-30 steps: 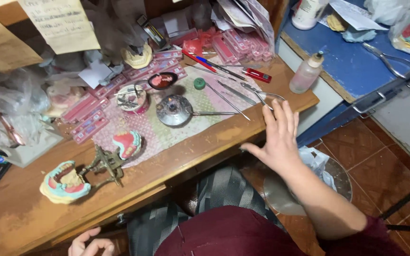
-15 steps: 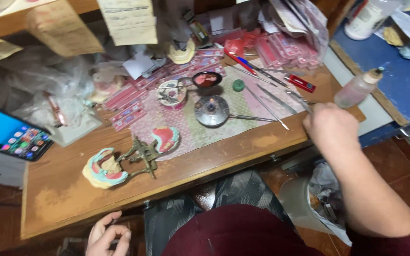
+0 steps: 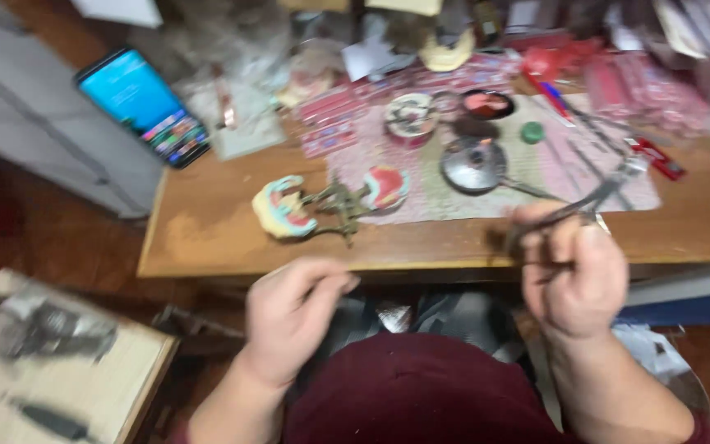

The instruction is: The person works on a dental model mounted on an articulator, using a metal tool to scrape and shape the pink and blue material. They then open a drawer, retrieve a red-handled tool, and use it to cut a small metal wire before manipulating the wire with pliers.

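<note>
We see the wooden bench (image 3: 207, 222) carrying a smartphone (image 3: 143, 105) at its left end and a dental cast on a brass articulator (image 3: 306, 207) near the front edge. Our right hand (image 3: 575, 275) is closed around a thin metal instrument (image 3: 593, 196) above the bench's front edge. Our left hand (image 3: 289, 316) is loosely curled and holds nothing, just below the bench edge.

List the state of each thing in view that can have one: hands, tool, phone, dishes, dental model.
Right hand: closed around a thin metal tool, held above the table edge.
Left hand: empty, fingers loosely curled.
Phone: screen lit, lying flat.
Metal dish: upright, contents blurred.
Dark dish: holds something red.
Dental model: lying on the table, mounted on a metal frame.
</note>
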